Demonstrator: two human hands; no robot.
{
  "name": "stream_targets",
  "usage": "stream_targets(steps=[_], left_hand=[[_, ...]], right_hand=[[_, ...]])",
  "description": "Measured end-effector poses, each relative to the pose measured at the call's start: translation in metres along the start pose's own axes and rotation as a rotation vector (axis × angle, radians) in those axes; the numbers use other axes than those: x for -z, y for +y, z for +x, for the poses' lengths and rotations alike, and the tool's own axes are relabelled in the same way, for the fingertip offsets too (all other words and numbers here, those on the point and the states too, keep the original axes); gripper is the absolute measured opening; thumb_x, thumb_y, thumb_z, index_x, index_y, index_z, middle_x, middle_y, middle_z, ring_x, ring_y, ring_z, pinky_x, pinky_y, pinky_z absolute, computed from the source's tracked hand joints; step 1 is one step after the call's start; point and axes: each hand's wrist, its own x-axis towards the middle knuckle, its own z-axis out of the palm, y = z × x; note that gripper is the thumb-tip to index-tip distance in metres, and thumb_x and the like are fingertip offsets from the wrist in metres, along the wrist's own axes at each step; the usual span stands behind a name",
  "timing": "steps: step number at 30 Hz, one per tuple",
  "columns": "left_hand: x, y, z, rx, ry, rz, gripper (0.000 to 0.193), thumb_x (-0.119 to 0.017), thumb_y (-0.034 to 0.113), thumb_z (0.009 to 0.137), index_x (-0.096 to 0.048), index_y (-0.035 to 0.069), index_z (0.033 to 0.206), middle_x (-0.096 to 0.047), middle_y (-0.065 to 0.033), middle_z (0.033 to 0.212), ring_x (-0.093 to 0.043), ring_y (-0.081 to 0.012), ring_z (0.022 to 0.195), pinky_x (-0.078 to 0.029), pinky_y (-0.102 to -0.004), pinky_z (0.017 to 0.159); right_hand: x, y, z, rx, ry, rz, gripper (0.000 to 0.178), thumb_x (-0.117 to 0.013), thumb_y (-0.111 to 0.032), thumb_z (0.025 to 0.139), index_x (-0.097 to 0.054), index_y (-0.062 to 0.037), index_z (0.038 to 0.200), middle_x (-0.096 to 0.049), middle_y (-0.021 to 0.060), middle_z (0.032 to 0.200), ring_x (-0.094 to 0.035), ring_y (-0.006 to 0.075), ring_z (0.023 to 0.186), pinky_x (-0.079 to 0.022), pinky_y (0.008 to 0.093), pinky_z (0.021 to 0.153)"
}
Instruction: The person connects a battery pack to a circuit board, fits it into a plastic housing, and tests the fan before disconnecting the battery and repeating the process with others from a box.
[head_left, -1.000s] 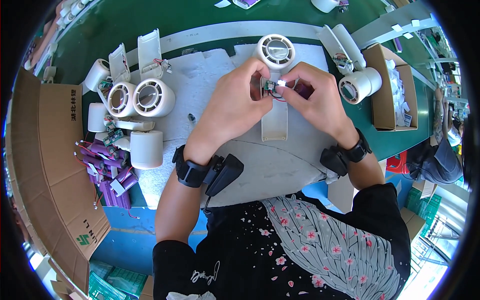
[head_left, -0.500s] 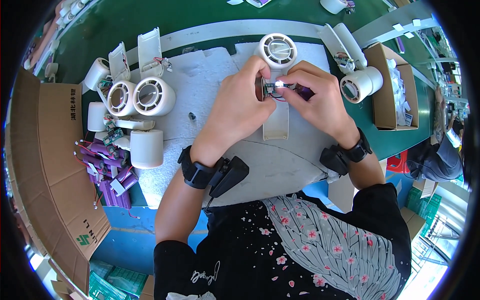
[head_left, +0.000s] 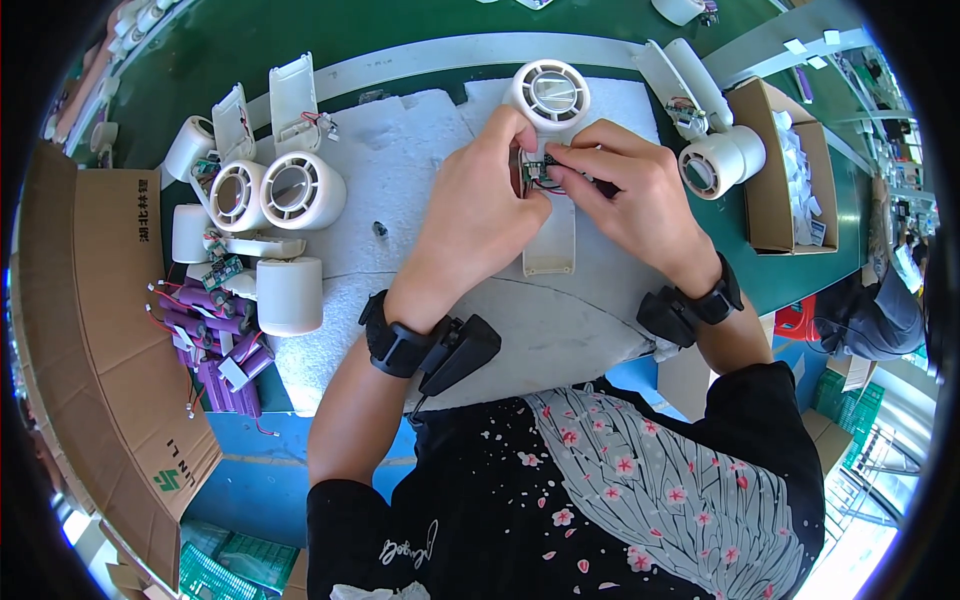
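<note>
Circuit board [head_left: 535, 173] between my hands, nearer me than fan head [head_left: 552, 95]; right hand [head_left: 632, 188] pinching small dark part [head_left: 549, 159] beside it; left hand [head_left: 478, 200] curled, can't tell its grip.

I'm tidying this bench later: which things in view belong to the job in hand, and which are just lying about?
In use:
- small green circuit board, at the left hand and right hand
- white round-headed unit beneath them

Apparently just lying about:
- purple cells with red wires, left
- other white units, left
- open cardboard box, right
</note>
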Motion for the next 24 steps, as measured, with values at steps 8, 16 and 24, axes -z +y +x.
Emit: stream_targets(steps=[8, 16, 24], left_hand=[[0.005, -0.010, 0.002, -0.033, -0.097, -0.155, 0.026, -0.065, 0.005, 0.076, -0.052, 0.002, 0.099, -0.061, -0.0125, 0.073, -0.062, -0.0219, 0.064, -0.047, -0.0332, 0.060], [0.010, -0.011, 0.010, -0.150, -0.114, -0.027, 0.019, -0.064, 0.007, 0.087, -0.071, 0.006, 0.104, -0.069, -0.0119, 0.080, -0.062, -0.0173, 0.065, -0.047, -0.0281, 0.062], [0.009, -0.011, 0.008, -0.168, -0.075, -0.076, 0.019, -0.062, 0.006, 0.088, -0.073, 0.007, 0.103, -0.069, -0.0118, 0.077, -0.061, -0.0172, 0.063, -0.048, -0.0289, 0.061]], right_hand=[[0.001, 0.001, -0.001, -0.052, 0.020, 0.036, 0.018, -0.072, -0.003, 0.079, -0.070, 0.0005, 0.097, -0.063, 0.0081, 0.083, -0.060, 0.0166, 0.062, -0.048, 0.0274, 0.056], [0.013, 0.001, 0.004, -0.314, -0.115, 0.185, 0.015, -0.072, -0.007, 0.083, -0.060, 0.0018, 0.086, -0.061, 0.0042, 0.080, -0.051, 0.0082, 0.060, -0.043, 0.0225, 0.054], [0.030, 0.004, 0.009, -0.407, -0.456, 0.423, 0.029, -0.075, -0.012, 0.080, -0.057, -0.0009, 0.099, -0.054, 0.0029, 0.081, -0.048, 0.0076, 0.065, -0.043, 0.0222, 0.059]])
